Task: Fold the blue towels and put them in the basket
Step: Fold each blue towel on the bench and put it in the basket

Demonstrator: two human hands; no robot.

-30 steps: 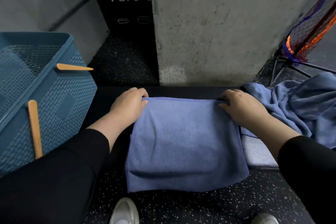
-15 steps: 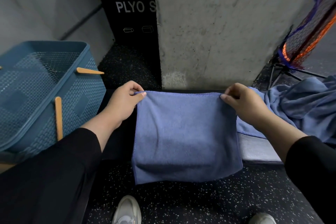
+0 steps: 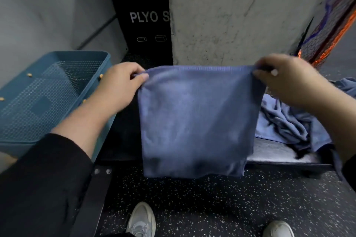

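Fingers pinch towel top corners | hangs vertical, top edge level

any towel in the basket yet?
No: the basket shows only bare mesh inside, and the folded towel hangs between both hands.

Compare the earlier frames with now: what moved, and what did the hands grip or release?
Both hands, left hand and right hand, kept pinching the top corners of the folded blue microfibre towel and lifted it off the dark bench; it now hangs free. Nothing was let go. The blue plastic woven-pattern basket and the crumpled pile of blue towels stayed put.
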